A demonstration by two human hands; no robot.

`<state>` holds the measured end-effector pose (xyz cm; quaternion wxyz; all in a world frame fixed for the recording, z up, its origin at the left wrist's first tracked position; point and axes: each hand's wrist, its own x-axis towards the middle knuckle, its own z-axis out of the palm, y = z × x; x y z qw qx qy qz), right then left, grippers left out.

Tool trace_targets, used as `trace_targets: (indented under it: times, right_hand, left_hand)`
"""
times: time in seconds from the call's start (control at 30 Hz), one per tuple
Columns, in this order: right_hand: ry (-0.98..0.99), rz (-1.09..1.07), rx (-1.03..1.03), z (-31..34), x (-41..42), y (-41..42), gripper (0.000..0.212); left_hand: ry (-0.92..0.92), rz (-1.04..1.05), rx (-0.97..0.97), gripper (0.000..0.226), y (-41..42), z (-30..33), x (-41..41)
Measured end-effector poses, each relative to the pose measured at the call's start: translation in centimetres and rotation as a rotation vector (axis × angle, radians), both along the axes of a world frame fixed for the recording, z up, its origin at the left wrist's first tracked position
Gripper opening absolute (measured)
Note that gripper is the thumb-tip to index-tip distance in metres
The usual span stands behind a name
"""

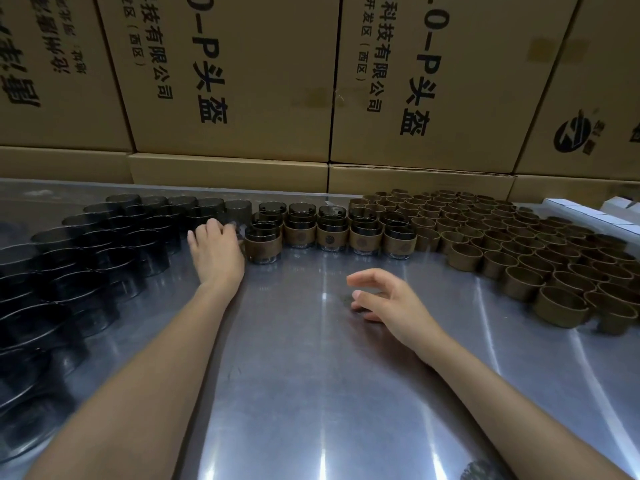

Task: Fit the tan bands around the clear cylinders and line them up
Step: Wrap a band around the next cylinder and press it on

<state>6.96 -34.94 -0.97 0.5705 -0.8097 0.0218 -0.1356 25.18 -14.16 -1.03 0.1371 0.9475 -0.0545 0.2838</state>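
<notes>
The left hand's fingers (227, 227) reach forward and curl about the near edge of a bare clear cylinder (238, 212) at the right end of the back row; whether they have it gripped or only touch it I cannot tell, since the glass is dark and blurred there. The left hand (214, 247) lies just beside the last banded cylinder (263, 244), which ends the finished row (329, 233) running off to the right.

The right hand (384, 299) hovers over the bench (311, 393), fingers loosely spread and holding nothing. The loose tan bands (519, 251) stand upright, openings up, to its right and beyond, well apart from the left hand. The bare cylinders (86, 251) mass on the left, also upright.

So the left hand is nearer the cylinders and the right nearer the bands; each likely fetches its own.
</notes>
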Motion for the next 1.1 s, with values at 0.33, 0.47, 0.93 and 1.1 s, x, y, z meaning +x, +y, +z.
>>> trace_targets:
  times: [0.33,0.47,0.93,1.1]
  right_hand:
    - [0.017,0.002,-0.047,0.4,-0.4,0.3,0.019]
    - [0.025,-0.003,-0.065,0.5,-0.4,0.4,0.019]
    - [-0.001,-0.004,-0.029,0.6,-0.7,0.6,0.017]
    - [-0.06,-0.017,0.034,0.6,-0.8,0.7,0.041]
  left_hand:
    - [0.108,0.071,-0.498,0.03,2.0,-0.7,-3.9]
    - [0.11,0.032,-0.954,0.031,2.5,-0.6,-5.5]
    - [0.757,-0.769,-1.894,0.014,-2.2,3.6,-11.0]
    - [1.102,-0.982,-1.548,0.021,-4.4,2.6,-12.3]
